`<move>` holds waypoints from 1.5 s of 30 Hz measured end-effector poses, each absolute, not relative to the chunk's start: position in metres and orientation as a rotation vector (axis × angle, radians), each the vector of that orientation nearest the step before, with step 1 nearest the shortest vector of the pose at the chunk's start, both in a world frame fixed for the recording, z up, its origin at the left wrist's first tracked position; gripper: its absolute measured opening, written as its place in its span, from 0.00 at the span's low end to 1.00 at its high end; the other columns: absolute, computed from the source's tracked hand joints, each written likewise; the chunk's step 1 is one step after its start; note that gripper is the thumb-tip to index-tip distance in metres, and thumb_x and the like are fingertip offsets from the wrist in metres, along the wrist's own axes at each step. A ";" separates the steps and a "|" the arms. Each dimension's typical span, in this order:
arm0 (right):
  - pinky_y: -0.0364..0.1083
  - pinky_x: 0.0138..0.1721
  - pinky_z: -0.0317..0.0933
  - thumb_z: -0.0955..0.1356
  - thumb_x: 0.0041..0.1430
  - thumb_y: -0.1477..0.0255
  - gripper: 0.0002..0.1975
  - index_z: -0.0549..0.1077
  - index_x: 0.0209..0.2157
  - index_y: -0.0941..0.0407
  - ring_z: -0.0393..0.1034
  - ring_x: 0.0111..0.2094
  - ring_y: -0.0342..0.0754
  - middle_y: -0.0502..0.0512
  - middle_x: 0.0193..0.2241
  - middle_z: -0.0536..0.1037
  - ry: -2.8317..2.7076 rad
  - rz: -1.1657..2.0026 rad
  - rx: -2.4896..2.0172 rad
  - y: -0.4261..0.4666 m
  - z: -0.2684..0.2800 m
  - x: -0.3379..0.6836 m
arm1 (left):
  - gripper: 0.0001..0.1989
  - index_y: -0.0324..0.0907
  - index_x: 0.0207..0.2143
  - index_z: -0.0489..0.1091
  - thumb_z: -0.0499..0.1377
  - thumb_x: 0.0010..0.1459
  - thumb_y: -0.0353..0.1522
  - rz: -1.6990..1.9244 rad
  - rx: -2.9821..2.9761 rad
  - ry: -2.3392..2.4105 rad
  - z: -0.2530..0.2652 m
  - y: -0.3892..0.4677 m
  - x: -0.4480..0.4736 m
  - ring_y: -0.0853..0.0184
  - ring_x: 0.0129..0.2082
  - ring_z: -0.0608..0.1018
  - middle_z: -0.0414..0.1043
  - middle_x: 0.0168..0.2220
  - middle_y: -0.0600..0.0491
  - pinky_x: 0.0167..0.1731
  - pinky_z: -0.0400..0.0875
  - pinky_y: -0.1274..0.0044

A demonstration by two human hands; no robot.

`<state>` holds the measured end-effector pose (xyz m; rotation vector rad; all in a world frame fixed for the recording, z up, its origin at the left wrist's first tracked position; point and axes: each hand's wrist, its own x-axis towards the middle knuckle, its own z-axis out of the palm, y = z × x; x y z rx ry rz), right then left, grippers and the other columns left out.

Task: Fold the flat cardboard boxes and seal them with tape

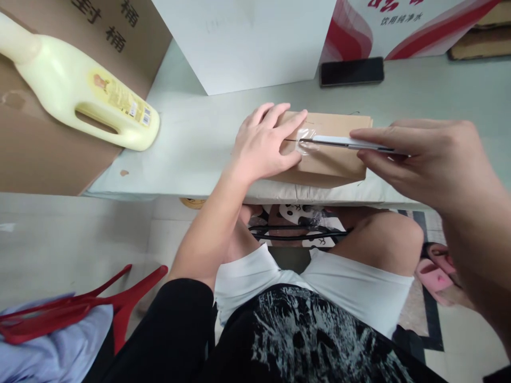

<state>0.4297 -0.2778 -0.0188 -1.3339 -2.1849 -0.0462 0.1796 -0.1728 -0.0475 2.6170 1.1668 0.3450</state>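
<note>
The left hand [265, 141] lies flat, fingers spread, pressing on a small cardboard box [331, 159] at the near edge of the white table [191, 143]. The right hand [423, 159] pinches a slim white knife [343, 142], its tip at the box's taped seam.

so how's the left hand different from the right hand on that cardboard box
The left hand lies flat, palm down, pressing the cardboard box; the right hand stays off it, pinching a slim white tool. The left holds nothing; the right points its tool along the taped seam. Both are bare and meet at the box.
</note>
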 end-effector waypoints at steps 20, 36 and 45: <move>0.42 0.24 0.56 0.68 0.67 0.71 0.11 0.82 0.45 0.53 0.68 0.24 0.40 0.49 0.26 0.79 -2.232 -0.061 -1.348 -0.272 -0.016 0.428 | 0.20 0.60 0.58 0.74 0.57 0.65 0.46 0.329 2.653 1.031 -0.046 -0.170 0.178 0.47 0.67 0.63 0.61 0.69 0.53 0.61 0.63 0.56; 0.42 0.21 0.50 0.67 0.68 0.67 0.12 0.84 0.42 0.52 0.63 0.21 0.39 0.47 0.22 0.76 -2.250 -0.182 -1.407 -0.280 -0.008 0.421 | 0.17 0.59 0.54 0.76 0.59 0.64 0.46 0.354 2.597 1.036 -0.044 -0.173 0.178 0.49 0.66 0.64 0.65 0.66 0.53 0.62 0.63 0.56; 0.44 0.18 0.49 0.67 0.67 0.66 0.13 0.84 0.42 0.55 0.57 0.19 0.41 0.49 0.20 0.72 -2.258 -0.201 -1.456 -0.293 -0.005 0.438 | 0.18 0.59 0.53 0.77 0.60 0.62 0.43 0.344 2.598 1.057 -0.043 -0.173 0.178 0.48 0.67 0.63 0.65 0.67 0.54 0.63 0.63 0.55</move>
